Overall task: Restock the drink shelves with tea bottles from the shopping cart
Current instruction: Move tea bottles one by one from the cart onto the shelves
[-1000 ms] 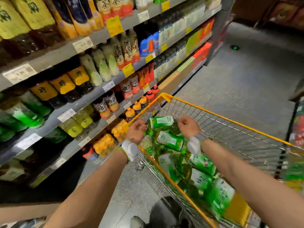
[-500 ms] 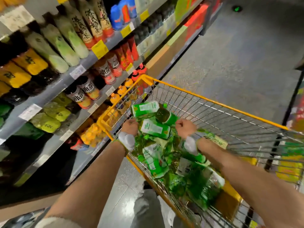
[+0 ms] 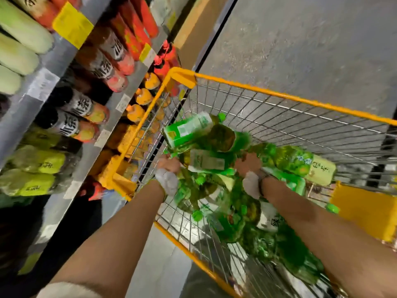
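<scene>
While reaching into yellow wire cart (image 3: 279, 96), left hand (image 3: 169, 164) and right hand (image 3: 248, 163) among heaped green tea bottles (image 3: 193, 130), finger grip too blurred to tell, stocked drink shelves (image 3: 53, 67) just left, grey floor (image 3: 300, 39) beyond.

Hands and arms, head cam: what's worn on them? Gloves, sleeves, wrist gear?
Both forearms are bare, with no gloves showing. Each wrist carries a white, padded-looking wrap or pod: one behind the left hand, one behind the right hand. The right one sits against a dark band; the left shows a thin greenish edge. A pale cuff or sleeve edge shows at the bottom of the left arm. Motion blur hides any markings.
</scene>
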